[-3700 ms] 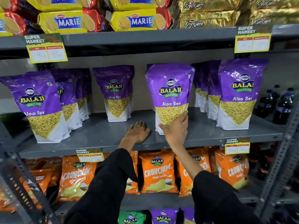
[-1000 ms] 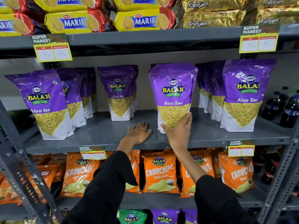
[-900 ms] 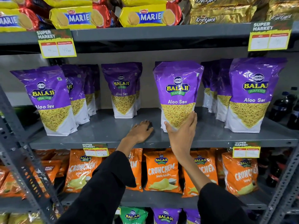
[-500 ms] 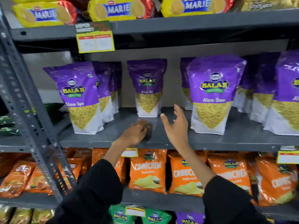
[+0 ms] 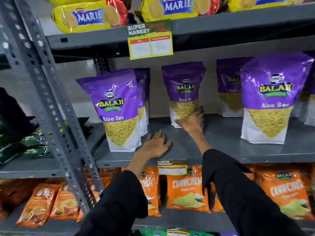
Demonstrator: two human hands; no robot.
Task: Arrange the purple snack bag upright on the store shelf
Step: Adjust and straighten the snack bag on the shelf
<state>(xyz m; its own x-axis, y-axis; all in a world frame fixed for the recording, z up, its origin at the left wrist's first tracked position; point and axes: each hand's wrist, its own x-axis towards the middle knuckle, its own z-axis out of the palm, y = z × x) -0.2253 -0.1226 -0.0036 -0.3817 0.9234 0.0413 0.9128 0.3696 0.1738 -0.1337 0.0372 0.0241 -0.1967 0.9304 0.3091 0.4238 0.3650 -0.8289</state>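
Several purple Balaji Aloo Sev bags stand upright on the grey middle shelf [image 5: 221, 138]. One purple bag [image 5: 183, 86] stands far back at the centre. My right hand [image 5: 192, 120] reaches to its lower front with fingers spread, touching or nearly touching it; the hand is blurred and holds nothing. A larger-looking purple bag [image 5: 267, 99] stands alone near the front at the right. Another front bag [image 5: 117, 109] stands at the left. My left hand [image 5: 158, 144] lies flat, palm down, on the shelf near its front edge.
A perforated grey upright post [image 5: 51, 106] slants down the left. Yellow Marie biscuit packs [image 5: 88, 17] fill the shelf above, with a price tag [image 5: 150, 43] hanging from it. Orange Crunchem bags [image 5: 185, 189] line the shelf below. Dark green packs [image 5: 34, 142] lie far left.
My right hand has let go of the front right purple bag, which stays upright, and has moved left and back to the rear centre bag. The view has swung left. The left hand stays put.
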